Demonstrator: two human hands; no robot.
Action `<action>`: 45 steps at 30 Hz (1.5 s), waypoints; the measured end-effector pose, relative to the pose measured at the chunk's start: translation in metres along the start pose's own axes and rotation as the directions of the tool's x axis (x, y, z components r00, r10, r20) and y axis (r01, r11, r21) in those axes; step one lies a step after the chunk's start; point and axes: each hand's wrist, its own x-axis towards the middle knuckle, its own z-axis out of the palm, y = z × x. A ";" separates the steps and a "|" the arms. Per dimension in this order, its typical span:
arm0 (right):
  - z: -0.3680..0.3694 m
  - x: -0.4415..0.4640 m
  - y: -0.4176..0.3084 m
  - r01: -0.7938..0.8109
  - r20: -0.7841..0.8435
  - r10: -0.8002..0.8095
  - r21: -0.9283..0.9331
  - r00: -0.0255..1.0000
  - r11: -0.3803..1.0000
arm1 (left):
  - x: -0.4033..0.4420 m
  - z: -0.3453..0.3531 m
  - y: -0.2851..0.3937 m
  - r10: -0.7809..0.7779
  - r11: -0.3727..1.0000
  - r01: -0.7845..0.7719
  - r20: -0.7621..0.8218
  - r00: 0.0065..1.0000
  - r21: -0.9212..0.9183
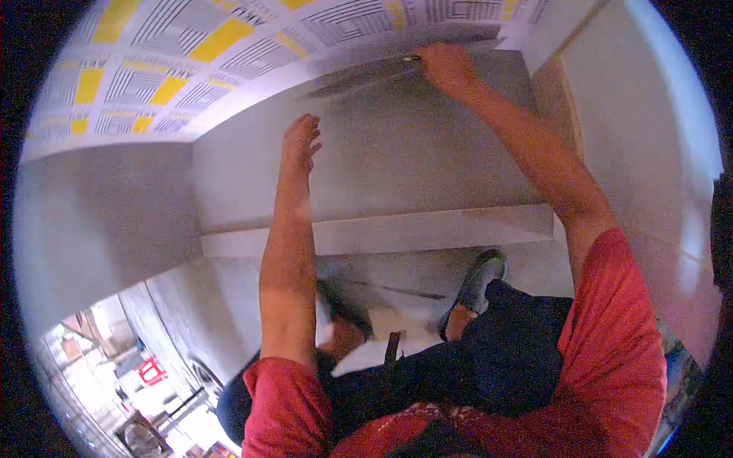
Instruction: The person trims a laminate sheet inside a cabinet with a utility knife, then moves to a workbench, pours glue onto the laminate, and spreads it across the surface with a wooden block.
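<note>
My right hand point(450, 70) is closed at the upper right, up against the lower edge of a white sheet printed with yellow blocks and black line patterns point(221, 42). A small slim tool point(412, 58) pokes out of its fingers to the left; its kind is too small to make out. My left hand point(301, 141) is raised in front of the grey panel point(382, 153), its fingers partly curled and apart, with nothing visible in them. Streaky shadows fall on the panel beside my right hand.
A pale ledge point(382, 233) runs along the panel's bottom. Side walls stand at left point(107, 221) and right point(641, 137). My shoe point(485, 278) rests below the ledge, near a thin dark rod point(397, 289). Bright clutter with a red item point(153, 372) lies at lower left.
</note>
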 end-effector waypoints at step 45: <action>0.103 0.068 -0.127 -0.475 -0.157 0.761 0.697 0.630 0.537 | 0.146 -0.046 0.005 0.581 0.783 -0.622 -0.389 0.715 0.026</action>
